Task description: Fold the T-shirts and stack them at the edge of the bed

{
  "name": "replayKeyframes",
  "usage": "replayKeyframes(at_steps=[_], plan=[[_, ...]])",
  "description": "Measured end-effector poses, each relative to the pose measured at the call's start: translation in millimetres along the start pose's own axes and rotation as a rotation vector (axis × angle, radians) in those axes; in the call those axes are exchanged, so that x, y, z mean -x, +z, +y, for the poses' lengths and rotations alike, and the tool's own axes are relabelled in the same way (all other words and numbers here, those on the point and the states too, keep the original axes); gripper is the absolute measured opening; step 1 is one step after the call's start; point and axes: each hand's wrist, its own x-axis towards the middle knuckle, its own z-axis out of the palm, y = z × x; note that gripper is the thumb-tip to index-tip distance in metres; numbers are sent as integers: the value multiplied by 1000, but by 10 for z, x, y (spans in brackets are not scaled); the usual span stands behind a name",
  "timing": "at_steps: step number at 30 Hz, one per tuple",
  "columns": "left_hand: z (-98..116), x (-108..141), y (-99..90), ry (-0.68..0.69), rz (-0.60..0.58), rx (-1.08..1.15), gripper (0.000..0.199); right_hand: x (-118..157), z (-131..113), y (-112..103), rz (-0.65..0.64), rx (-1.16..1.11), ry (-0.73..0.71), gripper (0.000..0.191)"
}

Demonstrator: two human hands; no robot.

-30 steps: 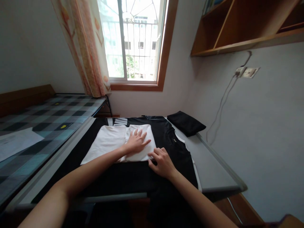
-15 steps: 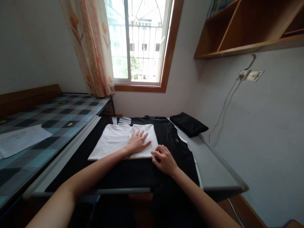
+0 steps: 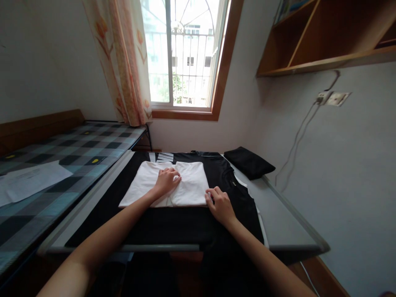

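Observation:
A folded white garment [image 3: 192, 187], likely a T-shirt, lies flat with a seam or fold line down its middle. It rests on a black T-shirt [image 3: 173, 229] spread across the table, its neckline towards the right. My left hand [image 3: 167, 181] is on the white garment left of the middle line, fingers bent, thumb out to the side; no cloth shows in its grasp. At the garment's right edge, my right hand [image 3: 221, 204] has loosely curved fingers, with the fingertips touching or very near the near corner.
A folded black cloth [image 3: 249, 162] sits at the table's back right corner. White cloth shows from under the black T-shirt's right side. To the left is a bed with a checked cover [image 3: 105, 140] and papers [image 3: 37, 181]. The grey table [image 3: 287, 218] stands near the right wall.
My left hand has slid left from the garment's right half, and its spread fingers have bent. My right hand stays by the right edge. The view has shifted slightly.

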Motion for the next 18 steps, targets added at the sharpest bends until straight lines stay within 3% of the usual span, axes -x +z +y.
replayKeyframes(at_steps=[5, 10, 18], plan=[[-14, 37, 119, 79, 28, 79, 25, 3, 5, 2, 5, 4, -10, 22], [16, 57, 159, 243, -35, 84, 28, 7, -12, -3, 15, 42, 8, 23], [70, 59, 128, 215, -36, -41, 26, 3, -18, -14, -5, -37, -23, 25]])
